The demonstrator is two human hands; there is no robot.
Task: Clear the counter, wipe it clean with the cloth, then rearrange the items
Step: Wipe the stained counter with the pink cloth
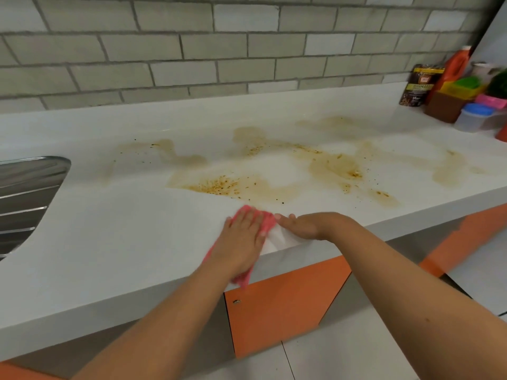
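The left hand (241,237) lay flat, fingers straight and spread, pressing down on a pink cloth (267,223) at the worktop's near edge; it clasped nothing, and the cloth's lower end hung over that edge. Just beside it the right hand (301,226) also rested palm-down with fingers extended, on a white crumpled patch (277,239) touching the cloth; whether that was paper or the cloth's pale side could not be told. The white worktop (109,229) looked clean to the left of the hands. Past the fingertips, a broad brown spill (274,174) with dark specks ran across the middle and toward the right end. At the left edge sat the ribbed steel drainer of a sink (24,201). In the far right corner stood a cluster of items: a dark food pouch (419,86) against the wall, an orange bottle (455,67) behind a brown box (444,105), a clear tub with a blue lid (476,117), and yellow, green and pink lids stacked close by. Grey brick-pattern tiles (192,50) covered the wall behind, and orange cabinet doors (279,303) showed below the worktop's front.
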